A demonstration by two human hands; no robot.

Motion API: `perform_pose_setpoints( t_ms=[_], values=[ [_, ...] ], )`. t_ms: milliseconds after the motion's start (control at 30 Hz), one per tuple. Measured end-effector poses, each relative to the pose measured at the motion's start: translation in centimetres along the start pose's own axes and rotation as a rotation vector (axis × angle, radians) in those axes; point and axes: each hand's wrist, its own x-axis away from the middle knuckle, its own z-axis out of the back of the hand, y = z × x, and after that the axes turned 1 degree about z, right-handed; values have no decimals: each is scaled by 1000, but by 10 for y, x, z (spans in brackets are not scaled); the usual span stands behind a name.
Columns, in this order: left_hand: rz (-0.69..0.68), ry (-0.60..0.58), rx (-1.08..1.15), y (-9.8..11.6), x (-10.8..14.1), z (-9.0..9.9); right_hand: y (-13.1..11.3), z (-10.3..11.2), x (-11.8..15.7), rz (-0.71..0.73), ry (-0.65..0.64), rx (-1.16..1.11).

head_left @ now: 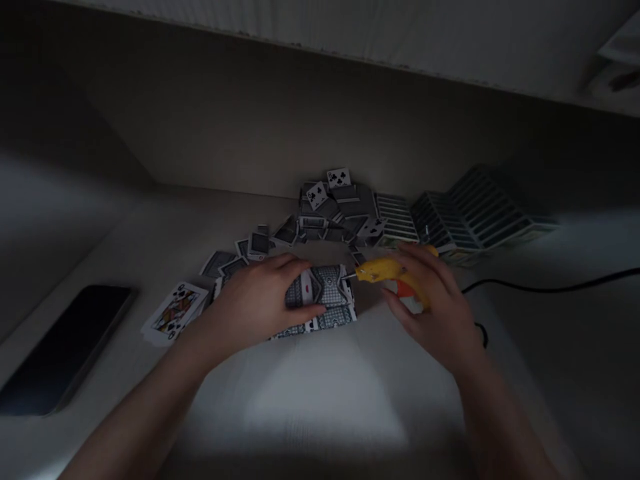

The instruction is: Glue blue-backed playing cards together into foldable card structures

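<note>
A structure made of folded playing cards [330,287] lies on the table in the middle of the head view. Over its left part my left hand [265,293] is wrapped, thumb along the near side and fingers on top, hiding that end. My right hand [430,300] grips a yellow glue gun [383,270] with an orange-red trigger. The gun's metal nozzle points left and is at the structure's right end; whether it touches is hard to tell.
A phone [67,347] lies at the left, beside a stack of face-up cards [177,310]. Loose cards [257,243] and a card pile [335,207] are behind the hands. Pleated card strips [480,207] stand at the back right. A black cable [545,289] runs off right.
</note>
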Motion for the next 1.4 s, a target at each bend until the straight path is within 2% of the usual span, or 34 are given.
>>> perform_pose_setpoints(
  t_ms=[167, 467, 900, 1167, 1400],
  values=[
    [-8, 0, 0, -1, 0, -1, 2, 0, -3, 9, -35, 16],
    [-1, -6, 1, -1, -1, -1, 5, 2, -2, -89, -79, -38],
    [6, 3, 7, -1, 0, -2, 5, 8, -7, 23, -72, 73],
    [7, -8, -9, -1, 0, -2, 2, 11, -5, 79, -57, 66],
    [-12, 7, -9, -2, 0, -2, -7, 15, -1, 67, -88, 9]
  ],
)
